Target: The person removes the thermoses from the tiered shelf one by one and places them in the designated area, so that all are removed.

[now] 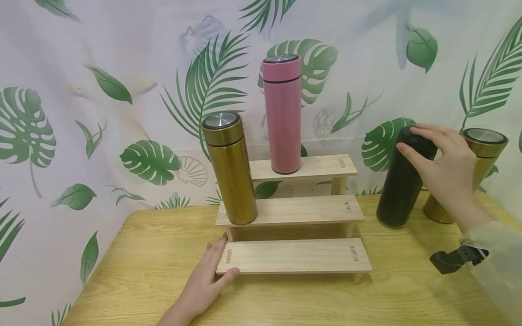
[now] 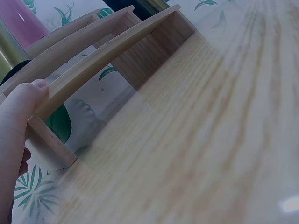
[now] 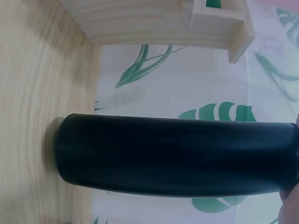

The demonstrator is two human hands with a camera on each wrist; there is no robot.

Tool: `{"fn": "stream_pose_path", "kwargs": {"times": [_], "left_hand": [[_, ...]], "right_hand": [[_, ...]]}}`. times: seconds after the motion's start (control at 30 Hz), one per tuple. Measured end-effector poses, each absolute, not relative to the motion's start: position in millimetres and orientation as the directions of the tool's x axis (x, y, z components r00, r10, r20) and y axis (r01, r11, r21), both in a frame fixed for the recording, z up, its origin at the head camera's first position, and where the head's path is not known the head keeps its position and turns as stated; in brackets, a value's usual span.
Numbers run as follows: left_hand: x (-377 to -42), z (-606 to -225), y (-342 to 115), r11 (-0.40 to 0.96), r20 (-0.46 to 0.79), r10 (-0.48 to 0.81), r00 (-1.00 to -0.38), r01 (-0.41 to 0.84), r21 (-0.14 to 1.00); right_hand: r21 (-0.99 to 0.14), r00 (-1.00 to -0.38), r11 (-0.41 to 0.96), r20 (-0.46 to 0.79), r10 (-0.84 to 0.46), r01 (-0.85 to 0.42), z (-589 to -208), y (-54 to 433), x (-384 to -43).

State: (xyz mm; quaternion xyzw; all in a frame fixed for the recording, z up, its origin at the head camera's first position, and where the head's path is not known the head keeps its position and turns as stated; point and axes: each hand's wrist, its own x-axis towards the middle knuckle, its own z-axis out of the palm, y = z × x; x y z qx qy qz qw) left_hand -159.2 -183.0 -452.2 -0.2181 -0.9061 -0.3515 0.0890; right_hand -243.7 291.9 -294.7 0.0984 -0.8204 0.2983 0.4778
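At the right, my right hand grips a black vacuum flask by its top, thumb and fingers around the lid. The flask stands upright at the table surface; its body lies sideways across the right wrist view. My left hand holds the left end of a three-tier wooden stand, with the thumb over the lowest board and fingers along its end. A gold flask is on the left of the middle tier. Near the centre of the top tier stands a pink flask.
Behind my right hand, a second gold flask stands on the wooden table. A leaf-print cloth hangs along the table's back edge. Around my right wrist is a black strap.
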Motion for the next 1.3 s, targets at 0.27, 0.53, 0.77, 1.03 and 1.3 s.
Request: {"fn": "stream_pose_path", "kwargs": {"times": [0.27,0.53,0.77,1.03,1.3], "left_hand": [[-157.7,-449.8,-180.9,0.653,0.300,0.324,-0.897,0.442,0.615],[-156.9,-445.7,-181.3,0.650,0.283,0.319,-0.904,0.427,0.629],[-156.5,-445.8,-184.2,0.653,0.274,0.317,-0.908,0.418,0.632],[-155.7,-449.7,-184.5,0.654,0.309,0.320,-0.895,0.445,0.612],[-157.7,-450.9,-181.6,0.644,0.311,0.339,-0.888,0.460,0.611]], "right_hand": [[-0.386,-0.509,0.793,0.853,0.112,-0.472,-298.2,294.2,-258.3],[-0.371,-0.527,0.800,0.846,0.082,-0.471,-301.5,294.3,-260.6],[-0.368,-0.515,0.801,0.852,0.088,-0.472,-312.2,294.5,-261.7],[-0.391,-0.494,0.780,0.861,0.122,-0.489,-320.8,295.0,-264.4],[-0.390,-0.522,0.794,0.846,0.109,-0.467,-318.0,297.1,-258.6]]}}
